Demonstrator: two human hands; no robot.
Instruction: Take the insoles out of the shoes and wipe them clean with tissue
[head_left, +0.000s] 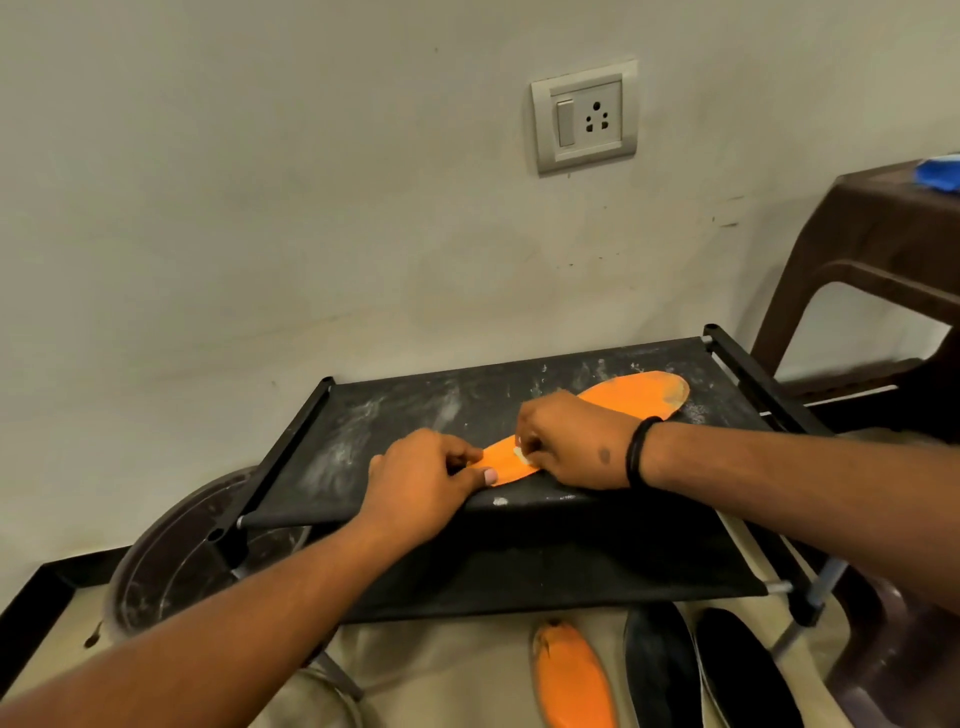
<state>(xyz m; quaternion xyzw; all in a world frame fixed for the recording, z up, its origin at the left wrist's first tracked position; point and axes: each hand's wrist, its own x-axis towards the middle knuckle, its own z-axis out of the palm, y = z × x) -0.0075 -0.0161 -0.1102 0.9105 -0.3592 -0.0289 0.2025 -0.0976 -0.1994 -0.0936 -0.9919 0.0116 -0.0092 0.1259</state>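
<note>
An orange insole (631, 396) lies flat on the top black fabric shelf of a shoe rack (415, 410), its far end dusty. My left hand (423, 480) pinches the insole's near end with thumb and fingers. My right hand (574, 441) holds a small wad of white tissue (521, 455) pressed on the insole's middle; most of the tissue is hidden under the fingers. A second orange insole (571, 675) lies on the floor below, next to two black shoes (706, 670).
The rack stands against a pale wall with a switch and socket plate (584, 117). A brown plastic stool (872, 280) stands at the right with something blue on top. A round dark basin (182, 556) sits on the floor at the left.
</note>
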